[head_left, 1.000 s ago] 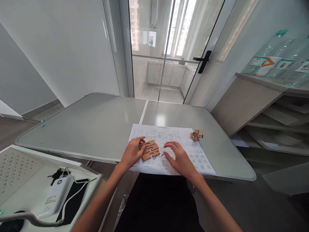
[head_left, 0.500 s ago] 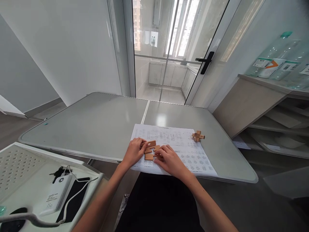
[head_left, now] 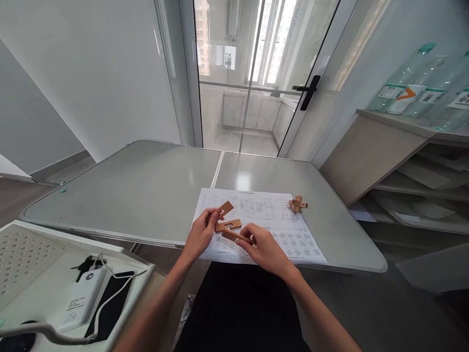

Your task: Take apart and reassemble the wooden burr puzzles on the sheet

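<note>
My left hand point(head_left: 201, 231) pinches a flat wooden puzzle piece point(head_left: 224, 209) and holds it tilted up off the printed sheet point(head_left: 289, 239). My right hand point(head_left: 262, 244) grips another wooden piece point(head_left: 234, 236) by its right end, just above the paper. A third, notched wooden piece point(head_left: 229, 225) lies flat on the sheet between the two hands. Both hands are closed on their pieces.
An assembled wooden cross puzzle point(head_left: 297, 204) sits at the sheet's far right corner. The grey folding table point(head_left: 139, 186) stretches away to the left. A white side cart point(head_left: 29, 254) at lower left carries a power bank point(head_left: 82, 298), cable and keys. Shelves point(head_left: 421, 181) stand at right.
The three pieces lay together flat under both hands. Now my left hand has lifted one piece up and my right hand has pulled another out, leaving one on the paper.
</note>
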`<act>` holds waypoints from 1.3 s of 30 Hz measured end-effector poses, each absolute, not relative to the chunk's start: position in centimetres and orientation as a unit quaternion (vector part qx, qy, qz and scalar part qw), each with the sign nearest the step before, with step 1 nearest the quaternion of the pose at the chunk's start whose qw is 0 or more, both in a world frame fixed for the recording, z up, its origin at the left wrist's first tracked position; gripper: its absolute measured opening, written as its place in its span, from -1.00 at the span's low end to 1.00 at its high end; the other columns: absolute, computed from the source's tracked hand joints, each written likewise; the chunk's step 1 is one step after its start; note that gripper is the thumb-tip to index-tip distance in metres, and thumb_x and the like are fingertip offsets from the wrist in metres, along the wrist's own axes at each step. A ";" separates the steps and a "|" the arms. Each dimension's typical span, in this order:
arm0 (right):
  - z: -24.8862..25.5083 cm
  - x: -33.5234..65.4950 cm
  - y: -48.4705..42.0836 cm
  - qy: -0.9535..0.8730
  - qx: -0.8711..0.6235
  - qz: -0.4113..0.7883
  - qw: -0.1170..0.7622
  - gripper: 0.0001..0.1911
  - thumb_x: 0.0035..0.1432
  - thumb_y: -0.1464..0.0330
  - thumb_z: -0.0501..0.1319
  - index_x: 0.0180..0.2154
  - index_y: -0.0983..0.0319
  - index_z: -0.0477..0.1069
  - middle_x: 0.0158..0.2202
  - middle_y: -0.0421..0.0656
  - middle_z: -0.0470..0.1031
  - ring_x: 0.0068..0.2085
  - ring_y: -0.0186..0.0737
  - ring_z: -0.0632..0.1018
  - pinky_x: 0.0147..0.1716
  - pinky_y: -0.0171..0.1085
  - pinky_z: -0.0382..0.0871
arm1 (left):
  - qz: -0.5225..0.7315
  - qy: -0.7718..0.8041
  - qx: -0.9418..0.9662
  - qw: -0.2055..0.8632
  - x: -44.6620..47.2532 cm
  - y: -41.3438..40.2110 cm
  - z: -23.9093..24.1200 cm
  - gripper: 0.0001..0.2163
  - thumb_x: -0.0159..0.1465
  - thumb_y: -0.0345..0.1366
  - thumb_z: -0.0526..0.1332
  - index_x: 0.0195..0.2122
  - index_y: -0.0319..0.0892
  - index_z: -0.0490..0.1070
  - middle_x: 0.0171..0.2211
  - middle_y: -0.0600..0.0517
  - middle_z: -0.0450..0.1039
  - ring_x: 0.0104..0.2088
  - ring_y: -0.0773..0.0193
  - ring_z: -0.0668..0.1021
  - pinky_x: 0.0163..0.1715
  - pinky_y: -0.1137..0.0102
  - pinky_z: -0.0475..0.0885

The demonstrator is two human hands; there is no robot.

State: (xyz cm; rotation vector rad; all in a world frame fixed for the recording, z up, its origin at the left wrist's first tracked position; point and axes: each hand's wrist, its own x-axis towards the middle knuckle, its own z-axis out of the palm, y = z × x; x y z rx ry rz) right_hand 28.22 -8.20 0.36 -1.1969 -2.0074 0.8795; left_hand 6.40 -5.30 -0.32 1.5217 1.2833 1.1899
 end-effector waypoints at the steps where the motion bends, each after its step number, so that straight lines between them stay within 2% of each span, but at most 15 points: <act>1: 0.7 28.1 -8.4 -0.735 -0.453 0.375 0.337 -0.76 0.41 0.16 0.19 -0.28 0.14 0.32 -0.31 -0.18 0.54 -0.34 -0.18 0.53 -0.30 -0.20 0.39 | 0.478 0.496 0.590 0.420 6.7 -5.5 -0.3 -0.63 0.45 0.05 0.11 -0.05 -0.14 0.46 -0.42 0.08 0.46 -0.20 0.18 0.60 -0.07 0.31 0.50; 4: 1.5 27.6 -8.8 -0.663 -0.437 0.475 0.379 -0.66 0.43 0.02 0.11 -0.24 0.14 0.26 -0.43 -0.24 0.52 -0.46 -0.24 0.50 -0.38 -0.25 0.36 | 0.494 0.471 0.569 0.459 7.8 -6.2 -0.2 -0.63 0.44 0.03 0.12 0.04 -0.15 0.43 -0.33 0.05 0.49 -0.23 0.21 0.59 -0.05 0.26 0.55; 6: 1.7 27.4 -8.9 -0.637 -0.433 0.502 0.393 -0.63 0.42 -0.02 0.09 -0.23 0.14 0.24 -0.51 -0.31 0.42 -0.54 -0.30 0.40 -0.47 -0.29 0.28 | 0.502 0.468 0.575 0.445 8.4 -6.6 -0.1 -0.64 0.45 0.00 0.12 0.07 -0.14 0.41 -0.25 0.02 0.53 -0.23 0.22 0.59 -0.03 0.24 0.57; 9: 1.6 27.2 -9.0 -0.627 -0.442 0.493 0.411 -0.63 0.42 -0.01 0.10 -0.22 0.15 0.27 -0.54 -0.34 0.29 -0.54 -0.33 0.28 -0.52 -0.32 0.15 | 0.501 0.484 0.603 0.390 9.1 -7.3 0.0 -0.68 0.48 -0.05 0.10 0.12 -0.10 0.39 -0.12 -0.03 0.58 -0.22 0.22 0.60 -0.05 0.23 0.58; 13: 1.4 27.2 -9.1 -0.637 -0.452 0.468 0.413 -0.63 0.43 0.00 0.08 -0.21 0.16 0.33 -0.52 -0.31 0.27 -0.51 -0.30 0.25 -0.50 -0.30 0.14 | 0.495 0.475 0.641 0.344 9.4 -7.8 0.1 -0.69 0.50 -0.12 0.07 0.19 -0.06 0.36 -0.03 -0.04 0.59 -0.15 0.18 0.64 -0.04 0.22 0.59; 17: 1.6 27.1 -9.1 -0.641 -0.465 0.449 0.413 -0.61 0.43 -0.01 0.07 -0.22 0.16 0.37 -0.50 -0.27 0.28 -0.50 -0.29 0.25 -0.51 -0.30 0.13 | 0.489 0.470 0.671 0.300 9.5 -8.2 0.3 -0.70 0.52 -0.18 0.05 0.21 -0.05 0.35 -0.01 -0.03 0.60 -0.08 0.16 0.67 -0.01 0.23 0.60; 25: 2.0 26.4 -9.3 -0.641 -0.490 0.439 0.396 -0.57 0.42 -0.04 0.05 -0.22 0.15 0.41 -0.49 -0.26 0.31 -0.51 -0.26 0.28 -0.53 -0.29 0.12 | 0.471 0.495 0.693 0.231 8.9 -8.7 -0.2 -0.68 0.53 -0.21 0.03 0.25 -0.07 0.33 -0.08 -0.03 0.63 -0.14 0.15 0.69 -0.06 0.23 0.60; 30: 1.9 25.8 -9.3 -0.637 -0.499 0.430 0.400 -0.56 0.43 -0.03 0.05 -0.24 0.16 0.43 -0.50 -0.25 0.34 -0.51 -0.26 0.30 -0.53 -0.29 0.13 | 0.468 0.496 0.704 0.199 8.9 -8.8 -0.8 -0.66 0.53 -0.23 0.04 0.29 -0.03 0.31 0.01 -0.03 0.62 -0.08 0.13 0.69 -0.03 0.21 0.60; 39: 1.6 26.1 -9.1 -0.614 -0.488 0.477 0.397 -0.53 0.40 -0.08 0.06 -0.24 0.16 0.42 -0.49 -0.25 0.30 -0.50 -0.27 0.31 -0.55 -0.31 0.13 | 0.469 0.472 0.715 0.214 8.6 -8.6 -0.9 -0.64 0.53 -0.24 0.02 0.32 -0.01 0.30 0.07 -0.02 0.60 -0.07 0.15 0.69 0.00 0.17 0.62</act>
